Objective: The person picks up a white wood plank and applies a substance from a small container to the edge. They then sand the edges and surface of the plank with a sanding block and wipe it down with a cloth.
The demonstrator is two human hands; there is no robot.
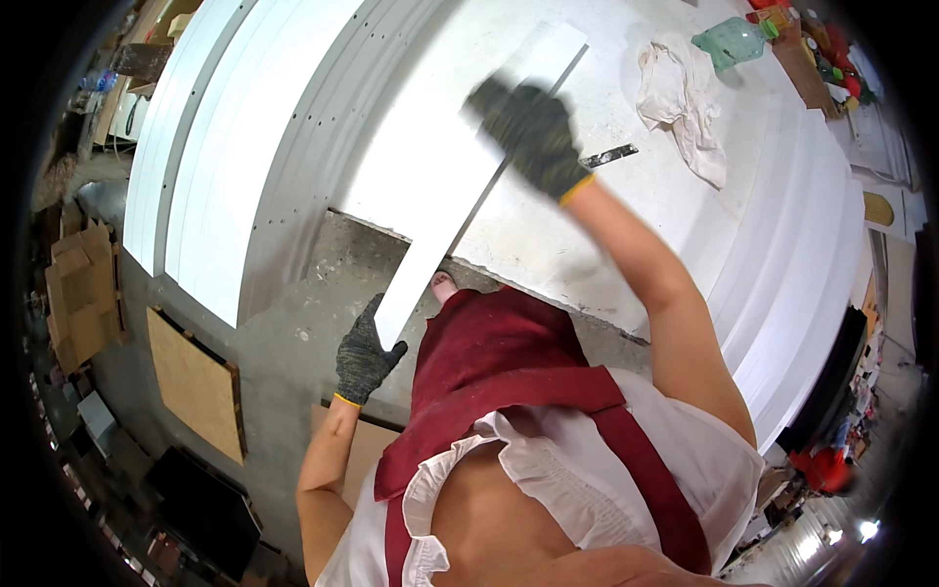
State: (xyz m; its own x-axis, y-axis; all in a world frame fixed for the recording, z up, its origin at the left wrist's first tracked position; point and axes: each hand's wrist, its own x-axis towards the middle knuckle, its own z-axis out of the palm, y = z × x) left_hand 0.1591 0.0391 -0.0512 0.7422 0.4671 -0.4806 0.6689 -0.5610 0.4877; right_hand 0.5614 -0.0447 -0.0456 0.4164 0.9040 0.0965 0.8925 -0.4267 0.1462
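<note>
1. Landmark: the white table (558, 249). The white strip (434, 235) lies lengthwise over it, its near end overhanging the table's front edge, toward the red apron (499, 338).
2. Left hand (365, 357), gloved, is off the table's front edge. Grip: curled round the strip's near end, thumb at the end, fingers along the left side.
3. Right hand (533, 132), gloved, is above the table, over the strip's farther part. Motion blur; cannot tell whether it grips, presses or only passes over.
4. Judgement: the overhanging end needs the left hand's support from below; a firm but light hold should avoid bending so narrow a piece at the table edge.
5. Judgement: the right hand does best with flat, even contact along the strip's length, since a sideways push could swing it across the table.
6. Watch: a small dark bar (608, 156) lies on the table just beside the right hand. A pale cloth (675, 93) and a green bottle (732, 44) sit at the table's far right. Best to steer the strip's far end clear of all three.
</note>
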